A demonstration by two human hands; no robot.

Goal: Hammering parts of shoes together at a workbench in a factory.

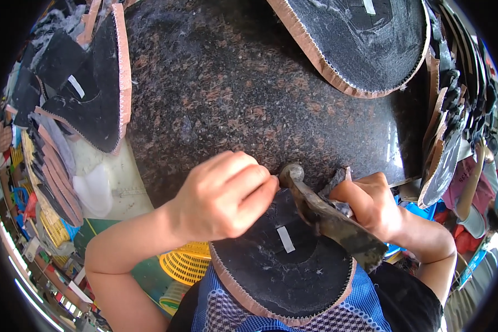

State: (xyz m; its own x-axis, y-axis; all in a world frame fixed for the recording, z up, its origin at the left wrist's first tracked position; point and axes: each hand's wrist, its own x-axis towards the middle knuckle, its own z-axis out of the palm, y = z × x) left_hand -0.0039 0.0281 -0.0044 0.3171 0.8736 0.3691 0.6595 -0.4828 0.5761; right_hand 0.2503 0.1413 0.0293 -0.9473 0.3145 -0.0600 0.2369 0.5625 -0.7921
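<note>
A dark metal cobbler's hammer [315,210], with a round face and a wide flared tail, lies across the middle of my view. My right hand [373,207] is wrapped round it; the handle is mostly hidden. My left hand [227,193] is closed, fingertips beside the hammer's round face; what it pinches, if anything, is hidden. Under both hands, a black fuzzy shoe upper [271,271] rests against my lap, its tan edge zigzag-stitched and a small white label at its middle. Its far end is covered by my left hand and the hammer.
A speckled dark stone tabletop [221,99] spreads ahead. Another upper [365,50] lies at the far right, one more [88,83] at the left. Stacked pieces [442,149] line the right edge. A yellow basket [188,263] stands below my left arm. Another person's arm [470,182] shows far right.
</note>
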